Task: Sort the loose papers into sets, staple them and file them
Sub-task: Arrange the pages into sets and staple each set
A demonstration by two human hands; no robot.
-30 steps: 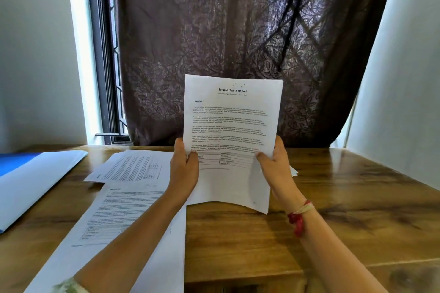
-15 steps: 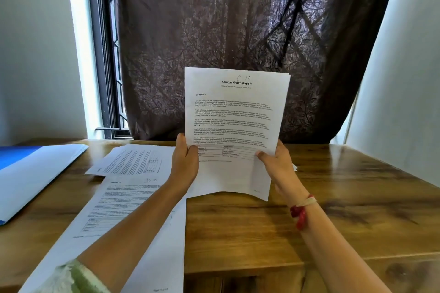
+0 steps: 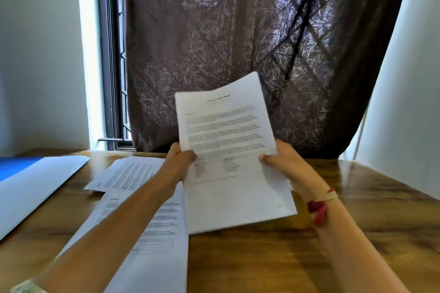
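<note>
**Both your hands hold a printed paper up over the desk**

Your left hand (image 3: 179, 161) grips the printed paper (image 3: 228, 145) at its left edge, a little below the middle. The thumb is pressed on the printed face, and the fingers are hidden behind the page. Your right hand (image 3: 284, 164) pinches the opposite edge at about the same height, again with the thumb in front and the fingers out of sight behind. The paper is lifted clear of the desk (image 3: 273, 261) and faces you. It is tilted, so its top leans to your right and rises in front of the curtain (image 3: 214, 43). The print is blurred: a heading and blocks of text show, but none of it can be read. You cannot tell whether it is a single sheet or several held together.

Under your left forearm a near sheet (image 3: 154, 240) lies flat on the desk and runs to the bottom edge of the view. Beyond it lies a far sheet (image 3: 128, 173), turned at an angle and overlapping the top of the near one. Well to the left, a folder (image 3: 38, 185) lies on the desk with a white face and a blue part at its far end.

A red and pale thread band (image 3: 320, 206) circles your right wrist. A window (image 3: 112, 59) with a dark frame shows at the left of the curtain.
</note>
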